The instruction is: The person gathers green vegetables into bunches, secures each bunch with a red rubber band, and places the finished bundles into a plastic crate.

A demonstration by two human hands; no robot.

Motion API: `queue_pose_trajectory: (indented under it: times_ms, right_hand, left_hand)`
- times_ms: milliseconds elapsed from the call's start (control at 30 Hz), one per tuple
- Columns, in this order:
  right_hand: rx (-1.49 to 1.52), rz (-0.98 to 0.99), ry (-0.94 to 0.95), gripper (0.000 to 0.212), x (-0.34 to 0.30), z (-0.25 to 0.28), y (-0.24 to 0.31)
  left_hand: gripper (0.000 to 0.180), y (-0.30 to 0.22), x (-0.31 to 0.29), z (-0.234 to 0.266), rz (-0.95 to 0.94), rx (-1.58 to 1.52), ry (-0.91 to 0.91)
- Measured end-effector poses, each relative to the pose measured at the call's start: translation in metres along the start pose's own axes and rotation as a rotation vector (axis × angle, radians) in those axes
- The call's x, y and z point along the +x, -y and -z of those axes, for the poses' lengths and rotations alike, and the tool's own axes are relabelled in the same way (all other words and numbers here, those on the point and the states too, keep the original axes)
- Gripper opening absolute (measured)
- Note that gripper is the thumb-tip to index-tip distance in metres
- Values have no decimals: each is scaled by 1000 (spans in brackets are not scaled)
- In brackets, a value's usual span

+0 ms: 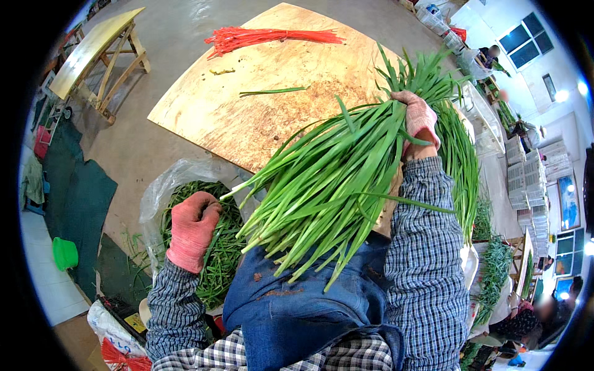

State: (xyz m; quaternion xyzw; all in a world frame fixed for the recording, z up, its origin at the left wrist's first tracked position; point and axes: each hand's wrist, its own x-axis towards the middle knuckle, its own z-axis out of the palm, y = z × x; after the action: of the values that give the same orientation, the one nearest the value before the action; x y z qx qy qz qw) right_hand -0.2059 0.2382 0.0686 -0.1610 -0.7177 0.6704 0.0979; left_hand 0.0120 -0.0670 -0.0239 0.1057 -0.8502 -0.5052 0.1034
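A large bunch of garlic chives (334, 179), long flat green leaves with pale stalk ends, is gripped in my right hand (417, 120). My right hand wears a pinkish work glove and is closed around the bunch. The stalk ends fan out to the lower left over my lap. My left hand (194, 230), in a pink glove, is closed with curled fingers near the stalk ends. Whether anything small is pinched in it is hidden. Below it, a clear plastic bag (162, 185) holds loose green leaf scraps (213, 263).
On the wooden table (210, 111) lie a bundle of red ties (272, 38) and a loose leaf (272, 92). More chives (461, 167) lie at the table's right. A wooden bench (99, 52) and green basin (64, 253) are at left. White crates (526, 173) and other people are at right.
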Motion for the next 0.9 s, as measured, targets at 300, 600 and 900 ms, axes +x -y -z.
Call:
queue_pose_trajectory:
  times_ms: [300, 600, 900]
  right_hand:
    - [-23, -114, 13, 18, 63, 30, -42]
    - [-330, 217, 247, 22, 73, 47, -64]
    - [94, -99, 131, 24, 48, 26, -44]
  left_hand:
    - [22, -52, -19, 9, -258, 27, -101]
    - [16, -60, -27, -41, -307, 36, 209]
    - [12, -61, 0, -59, -278, 255, 56]
